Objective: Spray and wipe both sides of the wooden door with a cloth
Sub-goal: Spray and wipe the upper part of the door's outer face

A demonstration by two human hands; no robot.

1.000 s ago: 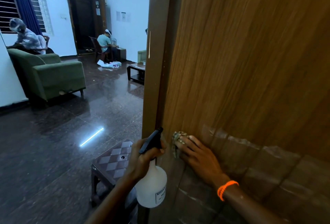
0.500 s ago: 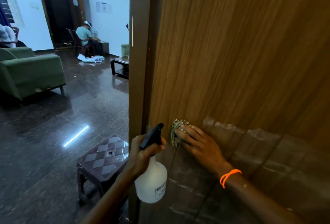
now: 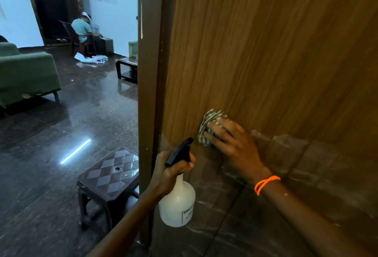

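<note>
The wooden door (image 3: 276, 52) fills the right of the view, its edge facing left. Its lower part looks darker and streaked. My right hand (image 3: 231, 144) presses a folded checked cloth (image 3: 206, 125) flat against the door face near the edge, fingers spread over it. Lower left of that, my left hand (image 3: 169, 171) grips the neck of a white spray bottle (image 3: 178, 203) with a black trigger head, held upright close to the door's edge.
A small brown stool (image 3: 110, 177) with a chequered top stands on the dark glossy floor just left of the door edge. A green sofa (image 3: 26, 74) and a low table (image 3: 126, 68) sit farther back. A seated person (image 3: 81, 29) is at the far wall.
My right hand has slid the cloth up and to the right along the door. The bottle in my left hand stays near the door edge, and the view has shifted rightward.
</note>
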